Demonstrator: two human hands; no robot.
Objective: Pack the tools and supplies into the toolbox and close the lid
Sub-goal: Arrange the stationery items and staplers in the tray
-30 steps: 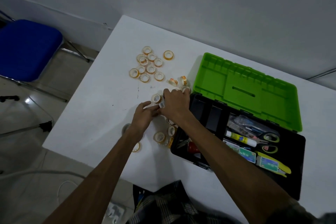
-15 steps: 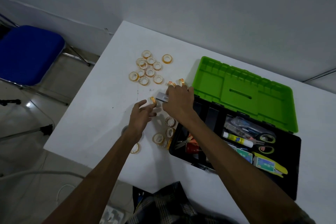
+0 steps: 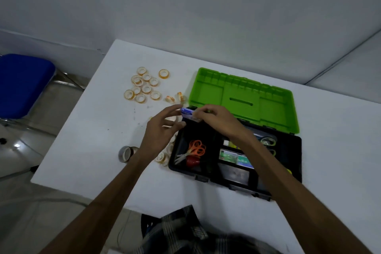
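Both hands are meeting over the far left corner of the open black plastic toolbox (image 3: 233, 179). The right hand (image 3: 218, 120) is curling its fingers over one end of a small blue-and-white flat packet (image 3: 188, 114) and pinching it, while the left hand (image 3: 159, 130) is reaching in from the other side with its fingers loosely spread and its fingertips touching the packet's near end; whether that hand is truly gripping it cannot be told.

The toolbox is lying directly beneath the right forearm on the white tabletop (image 3: 92, 146), and its bright green plastic lid (image 3: 243, 99) is standing folded back beyond the right hand. Just below the hands, in the box's left compartment, a pair of orange-handled scissors (image 3: 193, 149) is resting against a dark red rounded object (image 3: 192, 161). Under the right wrist, green-and-white flat packets (image 3: 236, 158) are sitting in the middle compartment, and to the right of that forearm a pair of green-handled scissors (image 3: 268, 141) is showing partly.

Beyond the left hand, a cluster of small clear tape rolls with yellowish cores (image 3: 144, 85) is lying on the tabletop, and two more such rolls (image 3: 175, 98) are standing on edge between that cluster and the lid. More small rolls (image 3: 162, 158) are peeking out under the left wrist, beside the box's left wall. To the left of that wrist, a larger grey roll of tape (image 3: 126, 153) is sitting apart. Far to the left of both hands, off the tabletop, a blue padded chair (image 3: 22, 84) is standing.
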